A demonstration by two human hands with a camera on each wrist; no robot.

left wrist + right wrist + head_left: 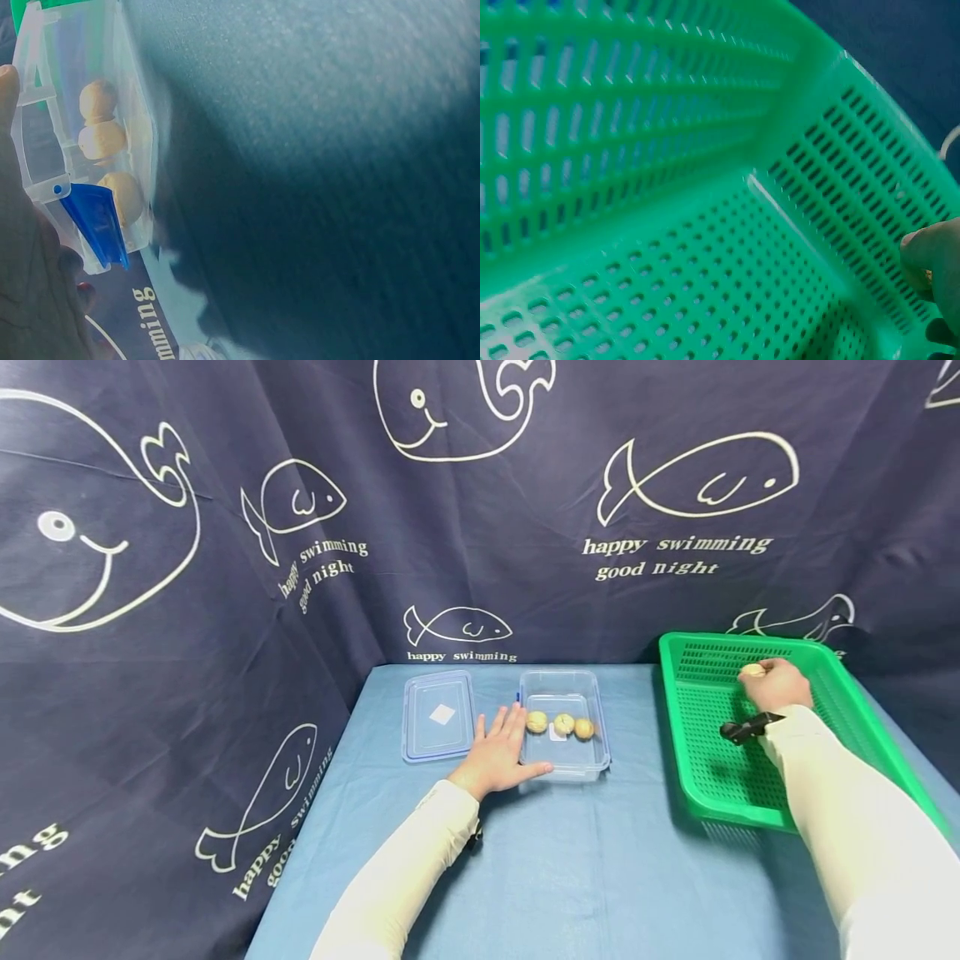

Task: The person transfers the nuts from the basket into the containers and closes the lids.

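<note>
A clear plastic box with a blue side clip holds three tan walnuts, lying roughly in a row across its middle. My left hand rests against the box's left rim with its fingers straight and spread, thumb along the near edge. Over the green basket, my right hand pinches another walnut between thumb and fingers. Only the thumb and a sliver of that walnut type show clearly at the wrists' views, since the right wrist view catches just the hand's edge.
A clear lid with a blue rim lies flat to the left of the box. The basket's perforated walls stand at the right side of the blue-covered table. A dark printed curtain hangs behind and at the left.
</note>
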